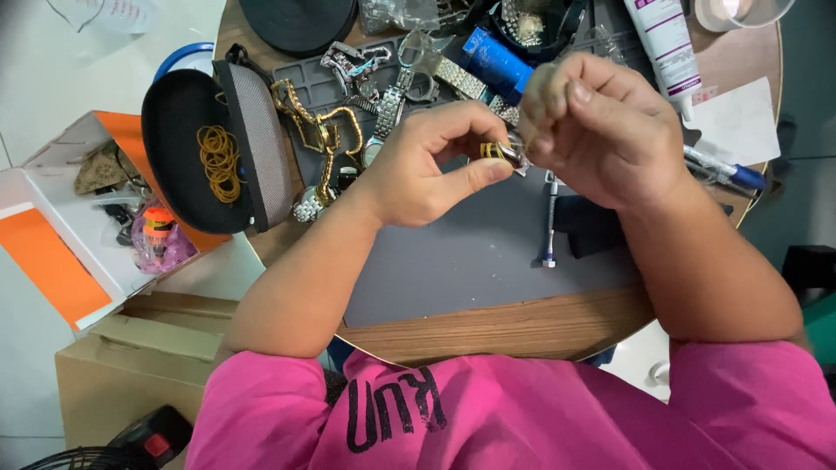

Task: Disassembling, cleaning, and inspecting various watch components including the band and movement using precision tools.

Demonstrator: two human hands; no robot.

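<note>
My left hand (431,165) pinches a small gold and silver watch part (503,153) between thumb and fingers, above the grey work mat (470,252). My right hand (601,126) is closed just to its right, fingertips pressed against the same part; whether it holds a fine tool is hidden. Both hands hover over the round wooden table (522,326).
Several watches and metal bands (383,100) lie at the mat's far edge, with a gold chain bracelet (322,135). An open black case (218,148) holds rubber bands. A thin white tool (550,222), a white tube (666,43) and pens (727,170) lie right. Boxes (78,218) stand left.
</note>
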